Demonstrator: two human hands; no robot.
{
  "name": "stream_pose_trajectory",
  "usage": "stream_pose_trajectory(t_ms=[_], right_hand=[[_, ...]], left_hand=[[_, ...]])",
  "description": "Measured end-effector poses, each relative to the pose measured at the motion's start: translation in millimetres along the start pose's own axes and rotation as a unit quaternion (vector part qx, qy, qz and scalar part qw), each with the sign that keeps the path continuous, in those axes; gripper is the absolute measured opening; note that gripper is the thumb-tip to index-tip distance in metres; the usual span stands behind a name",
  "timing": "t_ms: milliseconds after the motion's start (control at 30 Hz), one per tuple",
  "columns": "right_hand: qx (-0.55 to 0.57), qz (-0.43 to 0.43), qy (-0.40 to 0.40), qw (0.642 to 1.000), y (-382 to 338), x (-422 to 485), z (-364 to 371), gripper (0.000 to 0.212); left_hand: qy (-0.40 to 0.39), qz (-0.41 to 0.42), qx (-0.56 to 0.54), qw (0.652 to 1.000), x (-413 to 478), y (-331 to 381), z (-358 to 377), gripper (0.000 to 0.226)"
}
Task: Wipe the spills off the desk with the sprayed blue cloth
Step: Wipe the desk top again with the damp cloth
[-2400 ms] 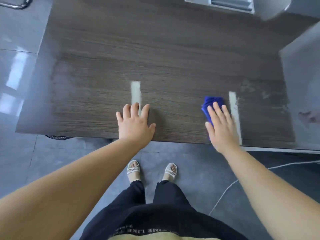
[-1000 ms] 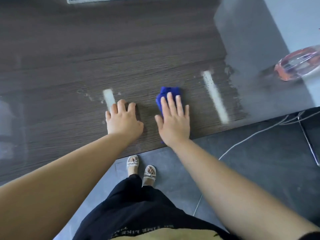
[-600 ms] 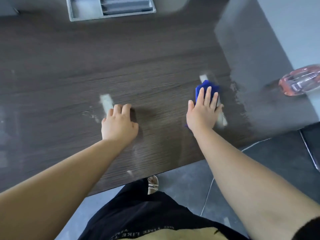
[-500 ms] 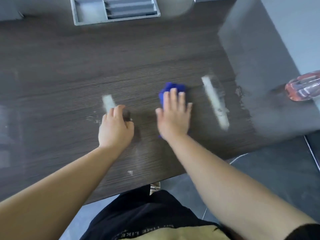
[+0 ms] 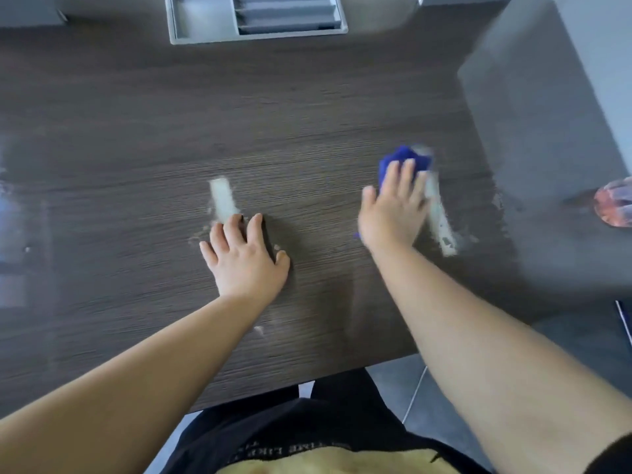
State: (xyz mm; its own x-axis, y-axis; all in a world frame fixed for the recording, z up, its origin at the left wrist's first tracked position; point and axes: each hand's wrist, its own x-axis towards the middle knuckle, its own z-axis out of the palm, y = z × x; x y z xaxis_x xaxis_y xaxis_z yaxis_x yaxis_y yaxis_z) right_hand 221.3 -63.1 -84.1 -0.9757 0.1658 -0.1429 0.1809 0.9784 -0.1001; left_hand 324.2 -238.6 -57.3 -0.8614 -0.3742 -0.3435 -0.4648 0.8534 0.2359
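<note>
**Blue cloth under right palm, at the right-hand spill**

Nearest, the dark garment (image 5: pixel 307 436) carries upside-down lettering, not legible. The left hand (image 5: pixel 244 261) lies flat on the desk (image 5: pixel 307 114), holding nothing, fingertips at one pale streak (image 5: pixel 224 200). The right hand (image 5: pixel 393 213) presses the blue cloth (image 5: pixel 405 159) down with straight fingers against a second streak (image 5: pixel 441 230). The cloth is judged soft, light and bunched, best driven under a flat palm. The grey tray (image 5: pixel 256 29) beyond shows no markings.

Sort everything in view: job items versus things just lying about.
Job: blue cloth, right hand pressing it, right white streak, left white streak by left hand, desk.
Lying about: grey organiser tray, pink clear bottle.
</note>
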Motion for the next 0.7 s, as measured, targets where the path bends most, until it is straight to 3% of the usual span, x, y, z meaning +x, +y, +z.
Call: stream_pose_trajectory(t_ms=[67, 133, 167, 233, 333, 400, 467, 533, 600, 700], right_hand=[[0.01, -0.168, -0.006, 0.986, -23.0, -25.5, 10.3, 0.06], [-0.021, -0.351, -0.021, 0.936, -19.0, -30.7, 13.0, 0.057], [-0.037, -0.395, -0.03, 0.918, -9.6, -16.0, 8.7, 0.056], [-0.061, -0.382, -0.026, 0.922, 11.6, 25.5, -0.1, 0.055], [-0.035, -0.202, -0.034, 0.978, 63.3, 81.1, -16.8, 0.055], [-0.011, -0.099, -0.031, 0.995, 103.9, 84.4, -25.0, 0.055], [-0.012, -0.047, -0.019, 0.999, 127.1, 55.8, -22.0, 0.055], [-0.02, -0.057, 0.008, 0.998, 129.0, 10.9, -11.4, 0.058], [-0.026, -0.121, 0.01, 0.992, 120.2, -23.4, -4.1, 0.06], [-0.014, -0.219, -0.017, 0.975, 118.5, 4.9, -8.0, 0.057]], left_hand=[[-0.009, 0.027, 0.01, 1.0, -0.7, 13.1, 3.2, 0.07], [-0.017, 0.061, 0.021, 0.998, 0.0, 28.0, 6.1, 0.071], [-0.017, 0.075, 0.027, 0.997, 0.6, 36.3, 7.5, 0.072], [-0.015, 0.101, 0.036, 0.994, 2.1, 52.0, 9.2, 0.072], [-0.038, 0.141, 0.051, 0.988, 1.8, 80.8, 14.3, 0.07], [-0.05, 0.162, 0.059, 0.984, 0.1, 98.9, 18.7, 0.069], [-0.062, 0.177, 0.061, 0.98, -2.5, 117.1, 24.0, 0.068], [-0.069, 0.178, 0.06, 0.98, -3.8, 134.0, 29.4, 0.068], [-0.075, 0.161, 0.06, 0.982, -4.6, 144.7, 32.6, 0.067], [-0.063, 0.139, 0.071, 0.986, -4.4, 153.2, 35.8, 0.065]])
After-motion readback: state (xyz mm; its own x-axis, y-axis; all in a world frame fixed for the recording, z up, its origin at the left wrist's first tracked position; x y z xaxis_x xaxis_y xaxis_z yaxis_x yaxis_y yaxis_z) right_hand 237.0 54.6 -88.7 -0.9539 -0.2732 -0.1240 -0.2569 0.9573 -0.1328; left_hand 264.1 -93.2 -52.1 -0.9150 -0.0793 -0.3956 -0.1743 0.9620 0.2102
